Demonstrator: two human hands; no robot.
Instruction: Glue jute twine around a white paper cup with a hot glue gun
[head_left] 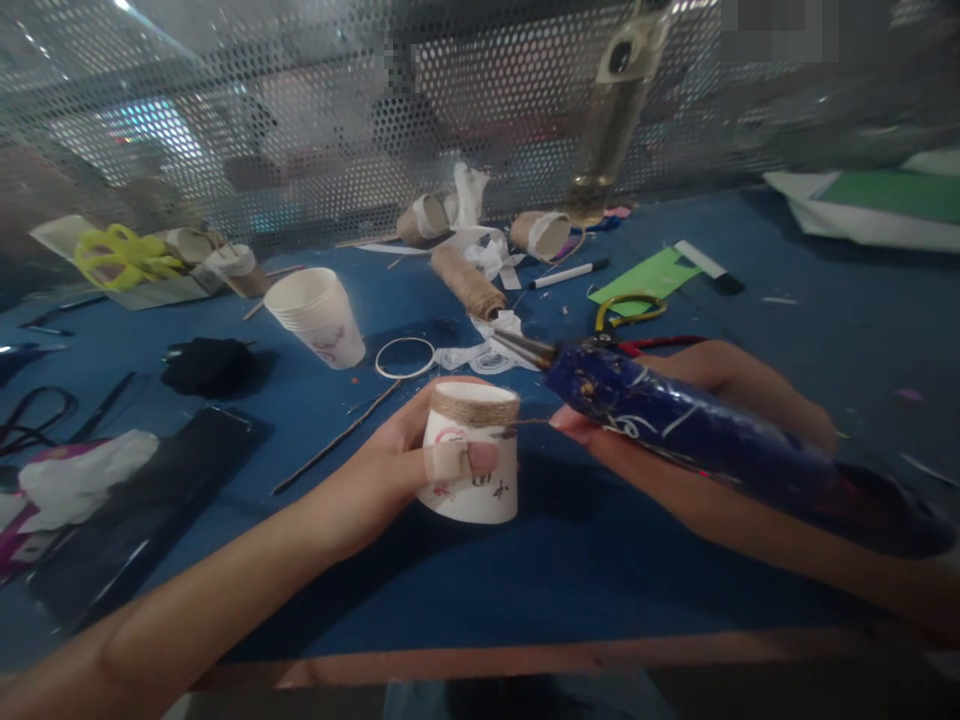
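Note:
My left hand (409, 455) is closed round a white printed paper cup (457, 505), its thumb, with a strip of tape on it, across the front. Brown twine (474, 408) is wound in a band round the cup's upper part. From that band a loose strand (534, 422) runs right to the fingertips of my right hand (585, 425), which pinch it. The same hand grips a blue glue gun (675, 415), whose metal nozzle (521, 347) points left above the cup. Most of the right fingers are hidden behind the gun.
Stacked paper cups (322, 320) stand left of a roll of twine (469, 283). White lace (499, 345), a ring (405, 358), and yellow-and-red-handled pliers (630, 310) lie beyond my hands. Yellow scissors (127, 258) are far left. A perforated metal screen (315, 120) closes off the back.

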